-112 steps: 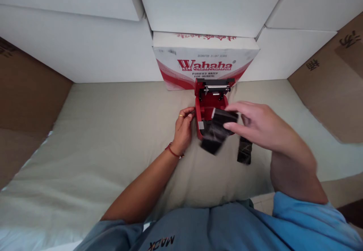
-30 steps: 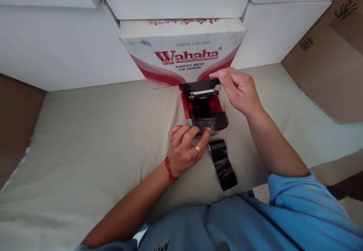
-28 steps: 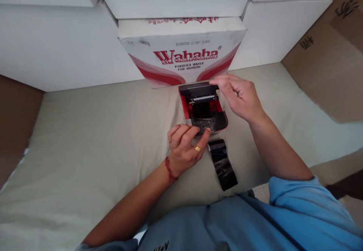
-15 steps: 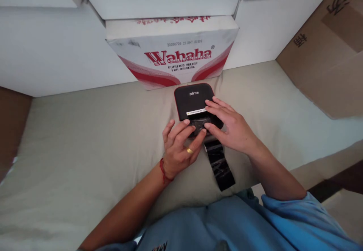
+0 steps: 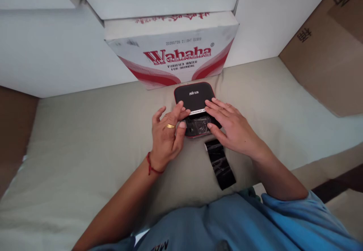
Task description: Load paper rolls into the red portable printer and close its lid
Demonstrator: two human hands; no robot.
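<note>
Black lid [image 5: 194, 100] lowered; left hand [image 5: 168, 133] and right hand [image 5: 234, 126] lie loosely on it, clutching nothing: press both sides evenly, keeping the film [image 5: 202, 124] flat

A soft blue shirt [image 5: 193, 224] spans the bottom of the frame, lightly creased, its blue brighter toward the lower right. Dark lettering [image 5: 159, 246], partly cut off by the lower edge, lies just left of bottom centre. The right sleeve [image 5: 314, 217] is short and loose, at lower right; the left sleeve [image 5: 117, 243] barely shows at lower left. The left hand [image 5: 166, 139] wears a smooth gold ring [image 5: 170, 126] and, at its wrist, a thin red cord bracelet [image 5: 149, 163].
</note>
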